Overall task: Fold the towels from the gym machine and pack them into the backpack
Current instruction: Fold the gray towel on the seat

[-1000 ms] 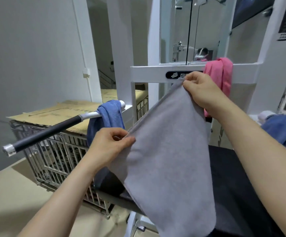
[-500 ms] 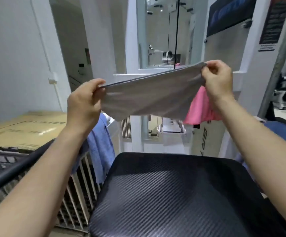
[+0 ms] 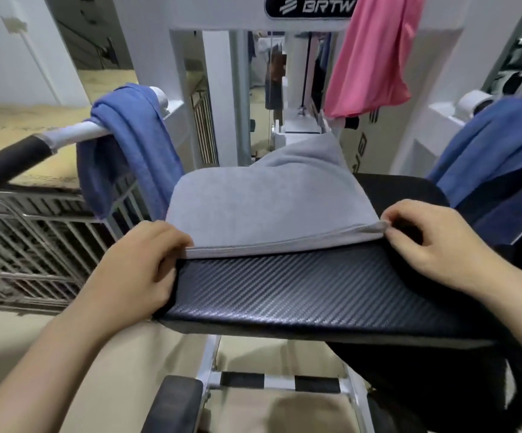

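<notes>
A grey towel [image 3: 262, 201] lies folded over on the black carbon-pattern seat pad [image 3: 300, 292] of the gym machine, its far part draped past the pad's back edge. My left hand [image 3: 141, 267] pinches the towel's near left corner, and my right hand [image 3: 440, 245] pinches its near right corner. A blue towel [image 3: 128, 145] hangs over the left handle bar. A pink towel [image 3: 375, 54] hangs from the white frame at the top. Another blue towel [image 3: 497, 145] drapes over the right handle. Something dark at the lower right [image 3: 440, 385] may be the backpack; I cannot tell.
The white machine frame [image 3: 222, 89] rises behind the seat. A metal wire cage [image 3: 34, 239] topped with cardboard stands to the left. The left handle bar [image 3: 9, 160] juts toward me. A black footrest pad [image 3: 172, 404] sits below the seat.
The grey towel was held up spread in the air; now both hands have lowered it onto the seat pad, still gripping its two corners. My view has tilted down.
</notes>
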